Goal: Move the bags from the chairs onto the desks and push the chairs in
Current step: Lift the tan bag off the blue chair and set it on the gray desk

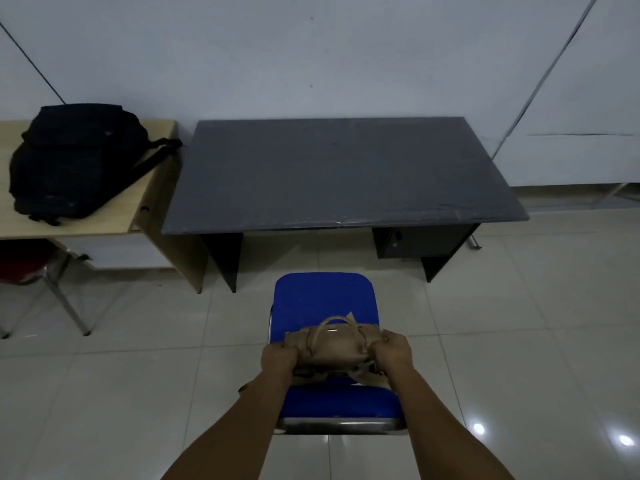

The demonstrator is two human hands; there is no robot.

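A tan bag (330,348) is gripped at both ends, the left hand (278,356) and right hand (393,351) clenched on it, over the seat of a blue chair (323,296). Beyond, a grey tabletop (341,174) is seen. On the wooden tabletop (114,216) at far left, a black backpack (74,161) is laid, a red chair (24,259) beneath.

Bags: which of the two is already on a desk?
The black backpack, lying on the light wooden desk at left. The tan bag is over the blue chair, gripped by both hands.
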